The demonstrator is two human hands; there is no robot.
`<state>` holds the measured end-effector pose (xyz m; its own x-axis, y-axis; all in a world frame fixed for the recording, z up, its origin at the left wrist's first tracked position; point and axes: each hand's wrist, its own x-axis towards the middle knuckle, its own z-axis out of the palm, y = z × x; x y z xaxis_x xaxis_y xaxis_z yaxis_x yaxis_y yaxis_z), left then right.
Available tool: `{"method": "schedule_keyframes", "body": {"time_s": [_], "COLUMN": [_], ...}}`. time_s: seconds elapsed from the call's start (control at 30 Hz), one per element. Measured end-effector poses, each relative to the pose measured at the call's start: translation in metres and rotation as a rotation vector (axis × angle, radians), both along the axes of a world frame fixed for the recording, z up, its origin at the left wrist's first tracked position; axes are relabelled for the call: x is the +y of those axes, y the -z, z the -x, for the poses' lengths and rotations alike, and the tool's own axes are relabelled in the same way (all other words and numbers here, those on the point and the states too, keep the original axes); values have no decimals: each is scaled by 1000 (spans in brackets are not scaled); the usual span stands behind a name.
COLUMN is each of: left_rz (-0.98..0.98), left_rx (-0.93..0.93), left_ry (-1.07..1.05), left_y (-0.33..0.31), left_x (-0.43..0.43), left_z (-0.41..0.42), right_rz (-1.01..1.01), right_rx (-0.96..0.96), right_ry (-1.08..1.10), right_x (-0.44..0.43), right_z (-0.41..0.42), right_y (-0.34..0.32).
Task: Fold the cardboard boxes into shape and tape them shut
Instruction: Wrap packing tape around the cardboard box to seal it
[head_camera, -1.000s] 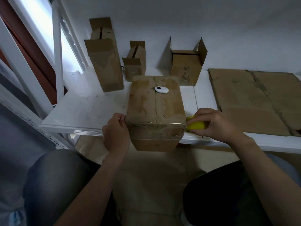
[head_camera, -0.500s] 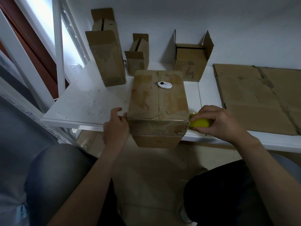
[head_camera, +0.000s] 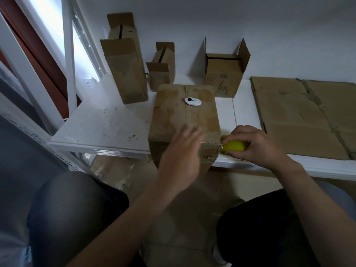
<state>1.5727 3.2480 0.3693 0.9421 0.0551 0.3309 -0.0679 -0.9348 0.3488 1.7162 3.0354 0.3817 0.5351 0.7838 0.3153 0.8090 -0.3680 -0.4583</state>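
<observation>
A closed cardboard box [head_camera: 185, 116] sits at the front edge of the white table [head_camera: 100, 128], its near end hanging over the edge. A small white cutter [head_camera: 192, 101] lies on top of it. My right hand [head_camera: 256, 145] grips a yellow tape dispenser [head_camera: 234, 145] against the box's near right corner. My left hand [head_camera: 181, 155] hovers, blurred, with fingers spread over the box's near top edge.
A tall box [head_camera: 125, 70], a small box [head_camera: 162, 68] and an open-flapped box [head_camera: 224, 74] stand at the back by the wall. Flattened cardboard [head_camera: 300, 116] lies on the right. My knees are below the table edge.
My left hand left the box's left near corner and swept right, over the near top edge, fingers now spread. My right hand and the dispenser stayed at the right corner.
</observation>
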Motion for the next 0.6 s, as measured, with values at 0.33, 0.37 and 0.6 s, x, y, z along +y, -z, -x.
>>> {"method": "schedule_keyframes", "body": {"time_s": [0.33,0.37,0.6], "left_rz": [-316,-327,-223], "left_rx": [263,278,377], "left_ry": [5,-16,-201], "left_y": [8,7,-5], "left_x": [6,17,79], "left_z": [-30,-31,-35], "right_rz": [65,72,153], "right_rx": [-75,-83,-25], "right_ry": [0,4,74], "right_x": [-4,-4,-2], "right_z": [-2,-2,9], "right_y": [5,6,0]}}
